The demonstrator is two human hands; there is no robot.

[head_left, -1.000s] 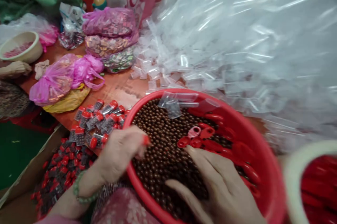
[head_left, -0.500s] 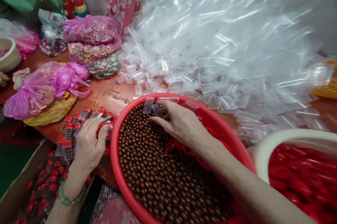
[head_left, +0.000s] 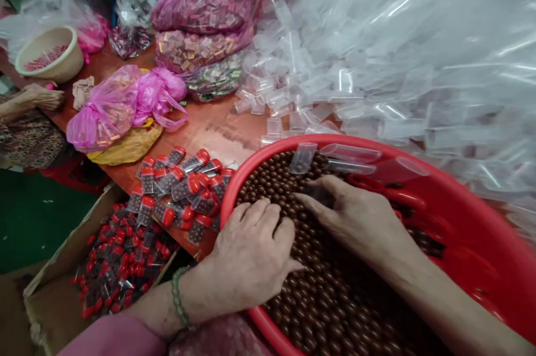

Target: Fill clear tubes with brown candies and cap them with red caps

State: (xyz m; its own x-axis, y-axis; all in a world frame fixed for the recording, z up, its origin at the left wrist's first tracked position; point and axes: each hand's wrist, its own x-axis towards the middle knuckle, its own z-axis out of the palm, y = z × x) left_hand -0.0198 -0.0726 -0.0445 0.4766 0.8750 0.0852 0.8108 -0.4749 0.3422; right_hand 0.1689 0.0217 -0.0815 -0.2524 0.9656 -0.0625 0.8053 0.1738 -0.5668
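Note:
A red basin (head_left: pixel 247 169) holds a mass of small glossy brown balls (head_left: pixel 335 289), which look like chocolate candies. My left hand (head_left: pixel 255 255), with a green bead bracelet (head_left: pixel 178 294) at the wrist, is over the basin's left side. Its fingers curl down onto the balls, and their tips are hidden. To its right, my right hand (head_left: pixel 355 216) is curved, with thumb and fingers around a clear plastic tube, mostly hidden in shadow. Several loose clear tubes (head_left: pixel 304 158) lie at the basin's far edge. Red caps (head_left: pixel 402 198) lie inside on the right.
Filled red-capped tubes (head_left: pixel 184 183) lie left of the basin; more fill a cardboard box (head_left: pixel 54 275) below. Clear tubes (head_left: pixel 377 88) heap up behind. Pink bags (head_left: pixel 205 4) and a cream bowl (head_left: pixel 69 63) stand at the back left. Another person's hand (head_left: pixel 44 96) rests at the left edge.
My left hand has moved right, from the red-capped tubes to over the basin. My right hand is lower among the balls, nearer the left hand. The view has turned left.

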